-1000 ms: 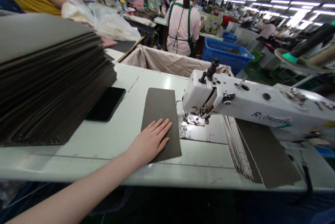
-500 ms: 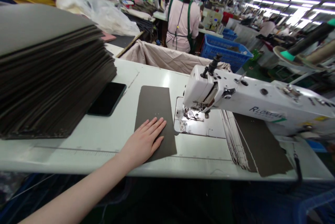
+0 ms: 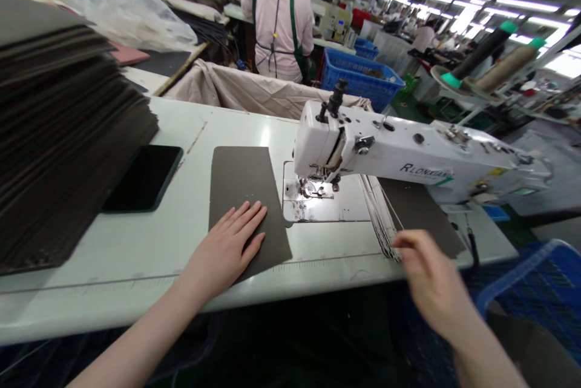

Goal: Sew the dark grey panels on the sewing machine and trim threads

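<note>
My left hand (image 3: 222,249) lies flat, fingers spread, on a dark grey-brown panel (image 3: 242,173) left of the needle plate (image 3: 345,209). At the right, my right hand (image 3: 429,273) is slightly blurred, its fingers curled and pressed together at the front edge of a stack of pale-edged pieces (image 3: 379,218). What its fingertips hold is too small to make out. Beyond that stack, another dark panel (image 3: 413,212) lies partly under the arm of the white sewing machine (image 3: 385,152).
A tall stack of dark panels (image 3: 59,134) and a black phone (image 3: 143,179) stand at the left. Beige cloth (image 3: 245,91) hangs behind the table. A person (image 3: 281,25) in a green apron is beyond it. A blue basket (image 3: 544,273) sits at the lower right.
My right hand has come into view at the pale-edged stack. The view has swung to the right; my left hand stays flat on the panel.
</note>
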Motion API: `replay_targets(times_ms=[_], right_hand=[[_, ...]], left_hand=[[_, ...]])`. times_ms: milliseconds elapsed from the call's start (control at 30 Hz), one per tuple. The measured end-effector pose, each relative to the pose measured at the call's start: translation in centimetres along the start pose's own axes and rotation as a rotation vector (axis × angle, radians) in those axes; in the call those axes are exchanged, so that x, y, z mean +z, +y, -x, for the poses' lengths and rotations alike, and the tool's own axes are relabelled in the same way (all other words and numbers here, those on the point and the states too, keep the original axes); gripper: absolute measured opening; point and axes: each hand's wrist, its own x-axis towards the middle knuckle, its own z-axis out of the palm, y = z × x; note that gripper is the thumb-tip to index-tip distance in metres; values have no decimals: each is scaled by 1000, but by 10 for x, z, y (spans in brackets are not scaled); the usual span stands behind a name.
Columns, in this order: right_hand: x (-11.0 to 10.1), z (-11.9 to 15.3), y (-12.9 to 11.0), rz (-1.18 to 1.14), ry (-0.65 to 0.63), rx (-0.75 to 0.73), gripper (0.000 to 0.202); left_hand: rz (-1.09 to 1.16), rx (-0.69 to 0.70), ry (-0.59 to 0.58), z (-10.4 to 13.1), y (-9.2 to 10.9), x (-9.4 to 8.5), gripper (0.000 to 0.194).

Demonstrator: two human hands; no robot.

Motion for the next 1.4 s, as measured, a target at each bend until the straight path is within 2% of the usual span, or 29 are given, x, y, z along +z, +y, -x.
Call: replay_targets(times_ms=[67, 133, 200, 267, 400, 567, 733, 900, 1233, 1400], right_hand=[[48, -15, -36, -86, -144, -66, 29], [84, -37, -64, -31, -181, -84, 24], [104, -56, -81, 64, -182, -84, 24], [112, -70, -89, 125, -157, -101, 25], [116, -84, -92, 171, -127, -144, 26], [118, -92, -94, 324, -168, -122, 25], [123, -101, -104, 403, -199, -209, 25], [128, -108, -112, 384, -223, -247, 28], [133, -110, -113, 382, -219, -221, 31], [131, -112, -113, 396, -224, -254, 30]], left_hand=[[26, -2, 3, 1, 0, -1, 56], [48, -6, 8, 2, 0, -2, 55], [68, -8, 20, 3, -1, -3, 54], [87, -4, 32, 4, -2, -3, 52], [96, 12, 35, 5, -5, -3, 50], [121, 47, 39, 6, -3, -5, 49], [143, 33, 20, 6, -2, -3, 48], [147, 36, 19, 6, -3, -3, 47], [158, 36, 23, 6, -4, -2, 46], [166, 37, 22, 6, -4, -2, 46]])
